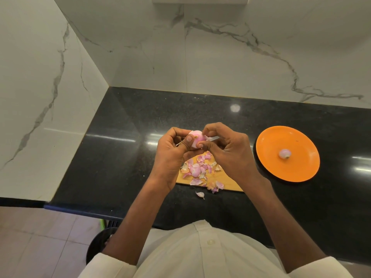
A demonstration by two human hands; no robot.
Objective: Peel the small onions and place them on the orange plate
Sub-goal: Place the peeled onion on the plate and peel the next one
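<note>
Orange plate (269,157), pale pink onion (195,138), speckled black counter (120,157) (grey-veined white walls (140,57))

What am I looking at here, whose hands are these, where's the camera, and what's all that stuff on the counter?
There is no machine here. The single picture comes from a camera worn on a person's head, looking forward and down, so the arms reach in from the bottom.

The left hand grips a small onion, held up above the counter, while the right hand pinches at its skin, peeling it.

Below the hands, a wooden board lies on the black counter and carries a heap of pink onion skins; one skin has fallen just off the board's near edge.

To the right sits the orange plate with one peeled onion on it. Marble-patterned walls stand behind.
</note>
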